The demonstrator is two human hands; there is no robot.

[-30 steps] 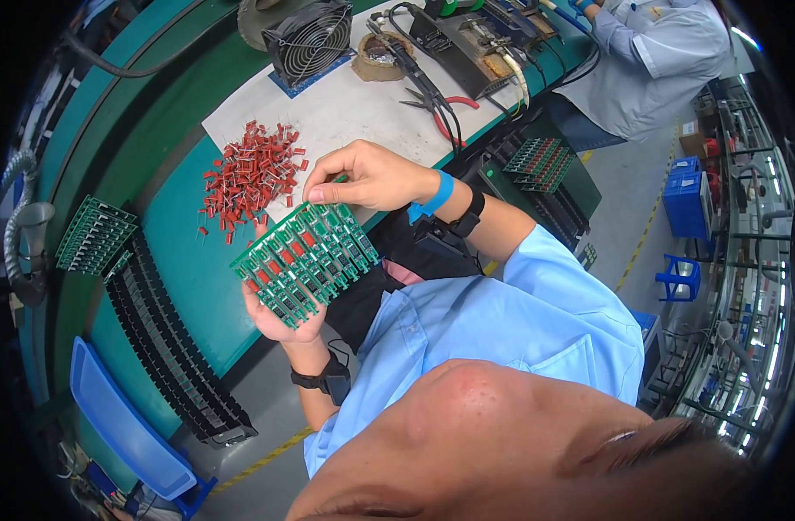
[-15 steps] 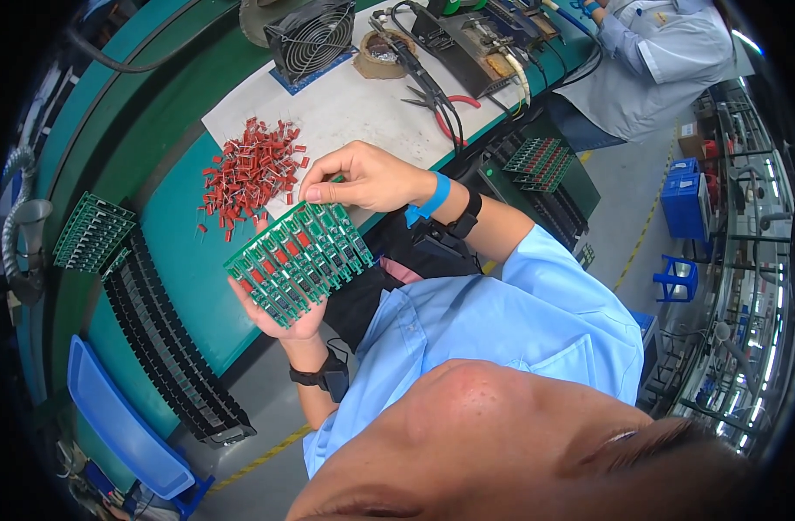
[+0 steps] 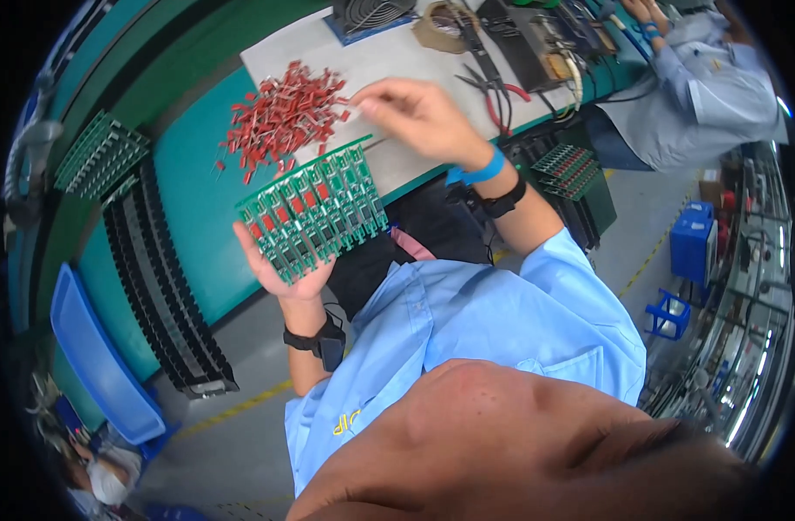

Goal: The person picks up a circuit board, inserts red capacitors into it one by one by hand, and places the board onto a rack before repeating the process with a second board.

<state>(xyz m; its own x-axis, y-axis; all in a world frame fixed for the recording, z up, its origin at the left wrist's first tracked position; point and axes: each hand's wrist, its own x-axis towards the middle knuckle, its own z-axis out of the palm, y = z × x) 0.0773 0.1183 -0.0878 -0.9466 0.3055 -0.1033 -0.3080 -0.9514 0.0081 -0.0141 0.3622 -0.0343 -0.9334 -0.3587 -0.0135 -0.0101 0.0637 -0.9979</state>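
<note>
A green circuit board panel [image 3: 315,208] made of several narrow strips rests tilted on my left hand [image 3: 292,276], thumb along its left edge and palm underneath. The fingers under the panel are mostly hidden. A row of red box-shaped capacitors [image 3: 309,199] fills part of its upper side; the strips at its right end show no red parts. Just beyond the panel lies a loose heap of red capacitors [image 3: 285,117] with wire leads. At the heap's right edge is my right hand [image 3: 419,117], thumb and forefinger pinched close together. Whatever is between those fingertips is too small to make out.
Black slotted racks [image 3: 167,286] hold more green boards [image 3: 102,156] on the left; another board stack [image 3: 567,169] stands on the right. Red-handled pliers [image 3: 497,95], a fan [image 3: 371,13] and soldering gear occupy the far bench. A blue tray [image 3: 102,356] is at lower left. A co-worker [image 3: 693,95] sits far right.
My right hand has left the panel's upper edge and moved to the right side of the capacitor heap. My left hand still supports the panel. The whole view has shifted.
</note>
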